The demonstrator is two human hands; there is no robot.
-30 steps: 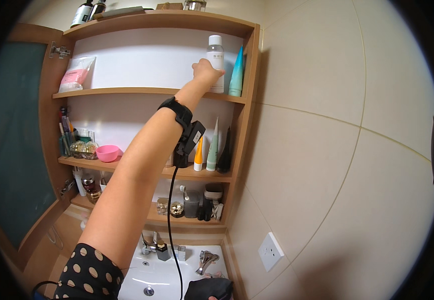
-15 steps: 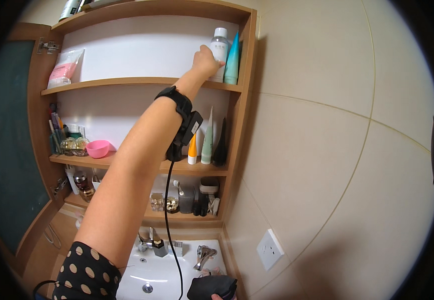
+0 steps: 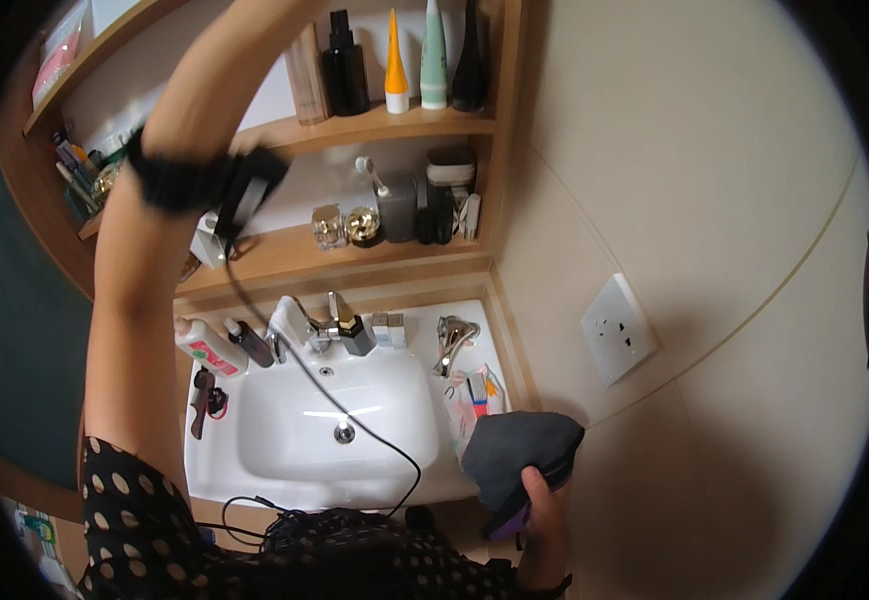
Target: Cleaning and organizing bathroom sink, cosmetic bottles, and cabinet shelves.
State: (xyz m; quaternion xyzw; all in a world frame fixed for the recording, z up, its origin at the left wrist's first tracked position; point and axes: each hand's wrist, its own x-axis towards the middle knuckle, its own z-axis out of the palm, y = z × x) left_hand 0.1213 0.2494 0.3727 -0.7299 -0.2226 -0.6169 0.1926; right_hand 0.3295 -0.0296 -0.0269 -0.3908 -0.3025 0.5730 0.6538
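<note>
My left forearm point(image 3: 140, 300) stretches up past the middle shelf, and its hand lies beyond the top edge of the view. A black wrist strap point(image 3: 180, 180) with a small device is around that wrist, and a black cable point(image 3: 355, 415) hangs from it over the sink. At the lower right, my right hand point(image 3: 547, 505) grips a dark grey fabric pouch point(image 3: 515, 455), thumb on its near side. Purple shows along the pouch's underside. The pouch is held over the right rim of the white sink point(image 3: 285, 410), beside a clear plastic bag point(image 3: 475, 395) of small things.
On the wooden shelves point(image 3: 395, 122) stand an orange tube point(image 3: 396, 70), a green tube point(image 3: 435, 60), dark bottles, jars and a grey cup point(image 3: 398, 212). Bottles and a faucet point(image 3: 330, 325) line the sink's back. A wall socket point(image 3: 619, 330) is on the right; an open cabinet door point(image 3: 25, 300) is at left.
My view has tilted down. My left hand, earlier at a white-capped bottle on the top shelf, has passed out of view. The pouch and my right hand now show more fully.
</note>
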